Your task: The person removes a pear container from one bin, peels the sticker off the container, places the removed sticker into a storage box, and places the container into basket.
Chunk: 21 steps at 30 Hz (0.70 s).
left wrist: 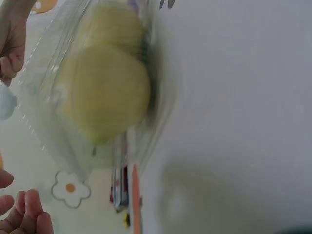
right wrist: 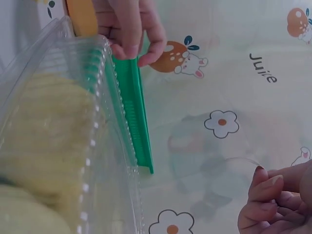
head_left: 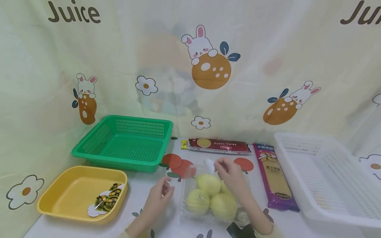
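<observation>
A clear plastic box [head_left: 185, 198] with several round yellow-green fruits [head_left: 224, 205] in it stands in front of me, its lid down as far as I can see. Over the box's far part, my right hand [head_left: 229, 173] pinches a thin white sticker [head_left: 209, 165] between thumb and fingertips. From the right wrist view, only a thin curved edge shows at the fingertips of that hand [right wrist: 275, 202]. Left of the box, my left hand [head_left: 159, 195] hovers with loosely bent fingers and nothing in them. In the left wrist view its fingertips [left wrist: 33, 202] are apart from the box.
A yellow tray [head_left: 68, 188] at the left holds several round black-and-gold stickers [head_left: 108, 200]. Behind it sits a green basket [head_left: 131, 145]. A red noodle pack [head_left: 220, 146] lies at the back, a purple one [head_left: 275, 175] at the right, beside a white basket [head_left: 315, 178].
</observation>
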Each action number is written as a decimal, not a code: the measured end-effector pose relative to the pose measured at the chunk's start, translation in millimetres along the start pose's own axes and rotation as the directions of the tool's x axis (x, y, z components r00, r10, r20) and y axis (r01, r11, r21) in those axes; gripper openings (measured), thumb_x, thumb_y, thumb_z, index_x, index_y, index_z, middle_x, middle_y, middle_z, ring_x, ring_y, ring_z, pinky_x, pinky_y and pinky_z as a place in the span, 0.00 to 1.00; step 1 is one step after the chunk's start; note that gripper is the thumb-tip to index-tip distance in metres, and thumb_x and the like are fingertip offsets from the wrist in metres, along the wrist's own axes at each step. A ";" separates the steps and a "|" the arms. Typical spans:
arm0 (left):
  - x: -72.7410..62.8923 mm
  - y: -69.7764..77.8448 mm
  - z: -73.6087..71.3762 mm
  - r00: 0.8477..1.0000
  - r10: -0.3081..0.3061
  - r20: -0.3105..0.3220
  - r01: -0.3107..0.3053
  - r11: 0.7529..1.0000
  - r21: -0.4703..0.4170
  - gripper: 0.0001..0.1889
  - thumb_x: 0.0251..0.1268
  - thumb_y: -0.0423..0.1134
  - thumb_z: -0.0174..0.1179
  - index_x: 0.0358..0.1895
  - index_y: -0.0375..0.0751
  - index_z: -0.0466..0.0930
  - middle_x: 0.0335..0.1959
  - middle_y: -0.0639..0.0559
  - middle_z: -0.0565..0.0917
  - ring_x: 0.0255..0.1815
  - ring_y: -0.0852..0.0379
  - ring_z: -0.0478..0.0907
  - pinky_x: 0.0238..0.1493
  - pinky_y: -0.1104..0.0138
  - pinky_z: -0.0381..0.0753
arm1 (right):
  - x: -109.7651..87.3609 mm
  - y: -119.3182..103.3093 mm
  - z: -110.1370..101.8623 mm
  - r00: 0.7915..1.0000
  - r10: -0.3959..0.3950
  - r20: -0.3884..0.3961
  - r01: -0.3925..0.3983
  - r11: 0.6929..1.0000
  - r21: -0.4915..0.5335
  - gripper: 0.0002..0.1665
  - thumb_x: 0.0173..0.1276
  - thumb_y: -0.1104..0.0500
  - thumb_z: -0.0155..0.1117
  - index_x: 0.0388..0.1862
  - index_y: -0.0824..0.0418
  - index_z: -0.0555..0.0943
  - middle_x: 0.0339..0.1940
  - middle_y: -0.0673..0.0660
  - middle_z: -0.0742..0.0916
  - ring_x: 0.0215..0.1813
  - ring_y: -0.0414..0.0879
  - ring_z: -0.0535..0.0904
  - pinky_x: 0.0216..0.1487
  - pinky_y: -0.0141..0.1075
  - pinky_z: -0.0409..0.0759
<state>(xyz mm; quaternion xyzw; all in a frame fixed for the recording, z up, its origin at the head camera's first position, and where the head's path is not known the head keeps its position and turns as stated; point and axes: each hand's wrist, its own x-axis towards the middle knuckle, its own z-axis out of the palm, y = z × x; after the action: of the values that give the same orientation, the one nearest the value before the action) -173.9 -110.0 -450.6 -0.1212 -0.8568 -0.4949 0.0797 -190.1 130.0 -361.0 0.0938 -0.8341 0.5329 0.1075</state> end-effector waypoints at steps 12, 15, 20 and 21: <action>-10.7 -2.8 -50.8 0.952 0.181 -0.248 -0.183 0.983 0.017 0.09 0.58 0.26 0.55 0.41 0.36 0.71 0.22 0.58 0.72 0.20 0.64 0.68 0.20 0.71 0.70 | 8.3 -9.8 31.4 0.996 -0.058 0.061 0.048 0.987 0.153 0.02 0.62 0.68 0.55 0.31 0.67 0.76 0.18 0.53 0.76 0.18 0.42 0.67 0.17 0.28 0.62; -11.5 -7.1 -61.9 0.932 0.197 -0.305 -0.183 0.980 0.073 0.09 0.57 0.25 0.56 0.41 0.36 0.71 0.23 0.56 0.74 0.21 0.64 0.69 0.20 0.71 0.70 | 8.4 -19.2 40.3 0.993 -0.072 0.091 0.051 0.976 0.210 0.03 0.63 0.67 0.55 0.33 0.68 0.76 0.20 0.53 0.78 0.19 0.42 0.68 0.18 0.29 0.66; -14.7 -11.8 -86.6 0.918 0.072 -0.391 -0.035 0.994 0.101 0.08 0.59 0.28 0.55 0.41 0.38 0.71 0.26 0.52 0.75 0.23 0.63 0.70 0.22 0.73 0.70 | 11.2 -39.5 53.5 0.985 -0.101 0.138 0.060 0.960 0.275 0.06 0.65 0.65 0.54 0.35 0.69 0.75 0.20 0.55 0.78 0.19 0.42 0.70 0.20 0.29 0.72; -15.2 -12.6 -91.2 0.913 0.062 -0.404 -0.019 0.994 0.108 0.08 0.59 0.29 0.55 0.41 0.38 0.70 0.26 0.51 0.75 0.23 0.63 0.70 0.22 0.73 0.70 | 11.8 -42.8 55.9 0.984 -0.105 0.144 0.061 0.958 0.280 0.06 0.65 0.65 0.54 0.35 0.70 0.74 0.20 0.55 0.78 0.18 0.41 0.71 0.20 0.29 0.71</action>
<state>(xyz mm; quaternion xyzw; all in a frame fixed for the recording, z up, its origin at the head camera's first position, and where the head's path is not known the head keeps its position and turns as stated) -161.4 -197.1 -419.5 -0.0291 -0.8429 -0.4632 0.2724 -194.3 61.0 -343.4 0.1844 -0.7534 0.6292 0.0498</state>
